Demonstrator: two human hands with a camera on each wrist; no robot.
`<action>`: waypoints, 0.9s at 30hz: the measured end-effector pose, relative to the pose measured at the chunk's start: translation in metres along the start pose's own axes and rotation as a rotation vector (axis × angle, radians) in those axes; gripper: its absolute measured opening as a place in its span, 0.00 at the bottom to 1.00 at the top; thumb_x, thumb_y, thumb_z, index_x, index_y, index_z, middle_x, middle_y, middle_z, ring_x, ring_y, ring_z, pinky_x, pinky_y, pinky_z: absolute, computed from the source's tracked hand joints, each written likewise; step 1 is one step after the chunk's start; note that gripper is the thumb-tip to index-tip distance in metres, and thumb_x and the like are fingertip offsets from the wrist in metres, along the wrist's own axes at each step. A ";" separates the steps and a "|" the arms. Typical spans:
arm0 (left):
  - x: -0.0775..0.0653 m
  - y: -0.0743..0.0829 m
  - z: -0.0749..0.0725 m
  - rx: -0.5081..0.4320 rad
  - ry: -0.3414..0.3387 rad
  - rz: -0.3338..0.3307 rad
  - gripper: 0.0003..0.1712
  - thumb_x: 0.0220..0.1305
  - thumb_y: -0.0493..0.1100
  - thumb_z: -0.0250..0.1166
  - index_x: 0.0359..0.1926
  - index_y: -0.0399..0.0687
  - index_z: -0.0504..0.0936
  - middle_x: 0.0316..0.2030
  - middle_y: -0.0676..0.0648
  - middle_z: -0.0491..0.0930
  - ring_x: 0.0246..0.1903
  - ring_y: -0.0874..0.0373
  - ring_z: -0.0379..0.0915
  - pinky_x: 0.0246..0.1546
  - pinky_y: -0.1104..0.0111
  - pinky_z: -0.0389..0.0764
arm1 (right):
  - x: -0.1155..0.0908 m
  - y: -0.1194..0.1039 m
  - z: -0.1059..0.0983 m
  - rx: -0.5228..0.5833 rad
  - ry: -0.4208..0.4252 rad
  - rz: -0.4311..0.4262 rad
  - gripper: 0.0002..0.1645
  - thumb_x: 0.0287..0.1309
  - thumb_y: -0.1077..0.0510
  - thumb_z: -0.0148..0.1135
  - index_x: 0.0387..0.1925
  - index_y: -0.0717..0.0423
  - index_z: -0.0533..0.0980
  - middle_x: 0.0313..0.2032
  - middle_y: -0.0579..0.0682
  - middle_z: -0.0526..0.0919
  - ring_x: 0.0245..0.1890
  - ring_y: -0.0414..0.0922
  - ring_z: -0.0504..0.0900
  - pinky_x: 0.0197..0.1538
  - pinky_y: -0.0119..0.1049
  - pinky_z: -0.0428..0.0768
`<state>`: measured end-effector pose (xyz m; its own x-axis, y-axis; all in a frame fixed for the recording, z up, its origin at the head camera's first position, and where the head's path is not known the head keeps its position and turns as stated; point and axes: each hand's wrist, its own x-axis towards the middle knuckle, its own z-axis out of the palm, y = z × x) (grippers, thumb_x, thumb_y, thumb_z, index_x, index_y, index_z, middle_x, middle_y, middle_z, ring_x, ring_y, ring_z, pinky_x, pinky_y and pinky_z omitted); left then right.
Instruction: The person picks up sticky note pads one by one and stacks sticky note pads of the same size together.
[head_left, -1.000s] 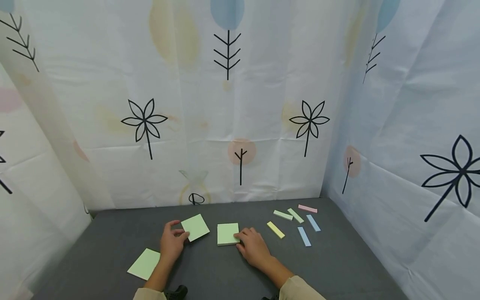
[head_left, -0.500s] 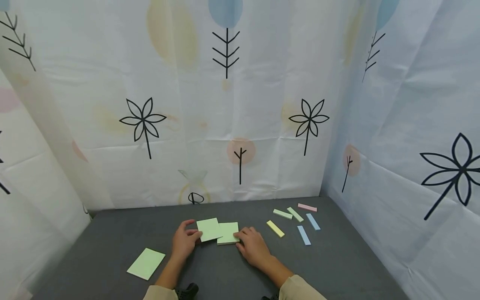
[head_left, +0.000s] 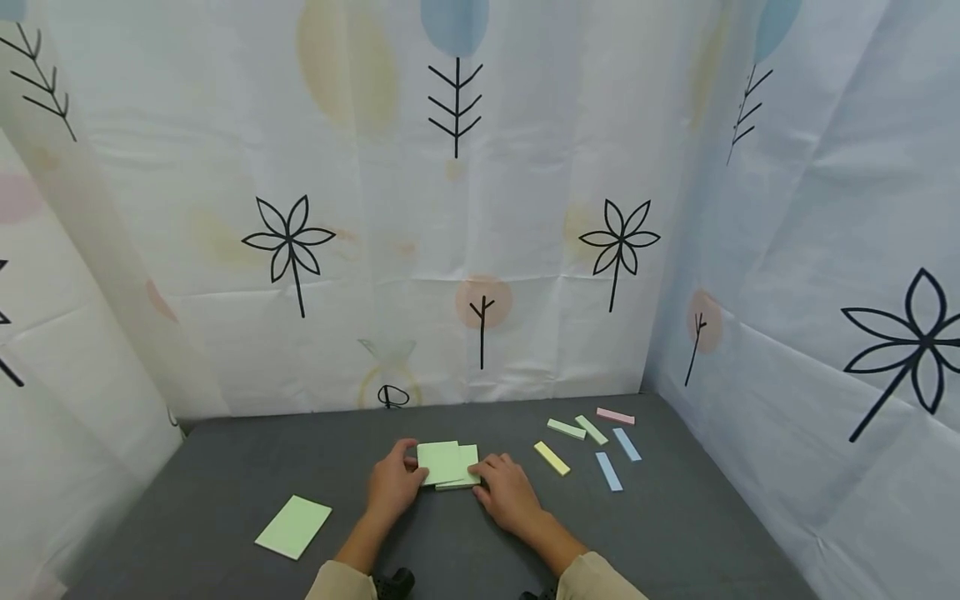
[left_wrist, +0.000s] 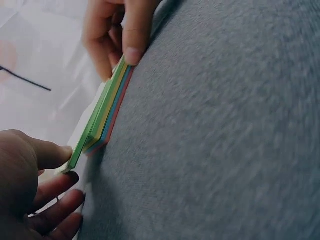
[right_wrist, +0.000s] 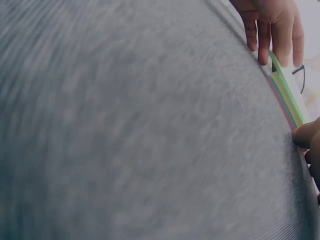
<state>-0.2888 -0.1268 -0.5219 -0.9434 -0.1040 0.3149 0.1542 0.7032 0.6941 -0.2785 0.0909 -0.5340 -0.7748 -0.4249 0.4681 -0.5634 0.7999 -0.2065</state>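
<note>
My left hand (head_left: 393,483) pinches a square light-green sticky note pad (head_left: 435,465) by its left edge, thumb on the near side. That pad overlaps the top of a stack of sticky note pads (head_left: 470,460), shifted to the left of it. Edge-on in the left wrist view, the stack (left_wrist: 111,116) has green, yellow, blue and pink layers. My right hand (head_left: 512,496) holds the stack's right side between thumb and fingers. Another light-green pad (head_left: 293,527) lies alone at the left, turned at an angle.
Right of the hands lie several narrow note strips: a yellow strip (head_left: 552,458), a pink strip (head_left: 615,416), plus green and blue ones. A grey cloth (head_left: 225,467) covers the table. White printed curtains (head_left: 525,333) stand behind and at both sides.
My left hand has carried its green pad rightward from beside the stack to on top of it, squaring its angle. My right hand has stayed at the stack's right side.
</note>
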 end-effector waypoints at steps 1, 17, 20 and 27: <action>0.000 0.001 0.001 0.018 -0.010 0.010 0.27 0.55 0.39 0.72 0.56 0.44 0.77 0.34 0.49 0.84 0.33 0.52 0.80 0.33 0.54 0.76 | 0.001 0.000 0.000 0.002 -0.001 0.005 0.17 0.57 0.54 0.70 0.49 0.48 0.81 0.42 0.44 0.79 0.42 0.44 0.75 0.42 0.43 0.75; -0.002 0.003 0.005 0.307 -0.126 0.197 0.29 0.45 0.55 0.78 0.47 0.49 0.83 0.40 0.45 0.82 0.39 0.45 0.76 0.40 0.49 0.75 | 0.015 0.004 -0.008 -0.028 -0.122 0.005 0.35 0.55 0.46 0.70 0.63 0.52 0.72 0.46 0.49 0.81 0.44 0.47 0.76 0.45 0.46 0.76; -0.003 0.004 0.005 0.339 -0.123 0.226 0.28 0.43 0.54 0.79 0.46 0.50 0.84 0.38 0.46 0.82 0.36 0.47 0.75 0.38 0.50 0.75 | 0.017 0.004 -0.009 -0.024 -0.120 -0.008 0.35 0.55 0.46 0.70 0.62 0.53 0.73 0.47 0.50 0.81 0.44 0.48 0.76 0.44 0.46 0.76; -0.006 0.010 0.007 0.380 -0.100 0.272 0.25 0.42 0.51 0.80 0.44 0.50 0.84 0.34 0.47 0.83 0.33 0.47 0.76 0.36 0.50 0.75 | 0.018 0.003 -0.009 -0.045 -0.121 -0.015 0.31 0.55 0.47 0.70 0.60 0.51 0.75 0.46 0.49 0.82 0.45 0.47 0.77 0.43 0.45 0.76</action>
<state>-0.2838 -0.1144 -0.5211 -0.9100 0.1746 0.3759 0.2989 0.9048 0.3033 -0.2921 0.0895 -0.5187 -0.7968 -0.4827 0.3636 -0.5638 0.8103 -0.1599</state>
